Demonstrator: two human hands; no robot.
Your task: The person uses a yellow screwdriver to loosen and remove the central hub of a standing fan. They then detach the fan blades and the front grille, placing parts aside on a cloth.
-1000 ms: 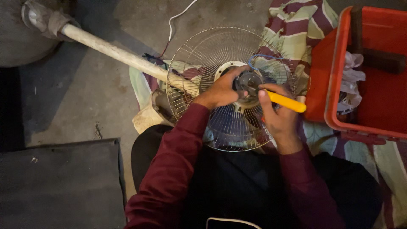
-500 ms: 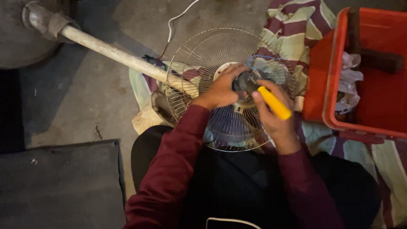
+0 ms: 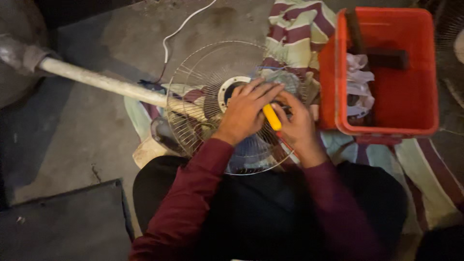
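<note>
A pedestal fan lies on its back on a striped cloth, its round wire grille point(image 3: 193, 92) facing up and its white pole point(image 3: 101, 82) running off to the upper left. My left hand point(image 3: 244, 111) rests over the fan's hub, fingers spread across it. My right hand point(image 3: 297, 125) grips a yellow-handled screwdriver point(image 3: 271, 117), whose handle shows between the two hands. The tool's tip is hidden under my fingers. Blue fan blades point(image 3: 246, 152) show through the grille below my hands.
A red plastic crate point(image 3: 406, 101) with rags and dark tools stands at the right, close to my right hand. A white cord point(image 3: 181, 26) trails off at the top. A dark flat board point(image 3: 63, 222) lies at the lower left on the concrete floor.
The screwdriver handle has swung from pointing right to nearly upright between my hands. My left hand has spread further over the hub. The camera has shifted, so the crate sits more fully in view.
</note>
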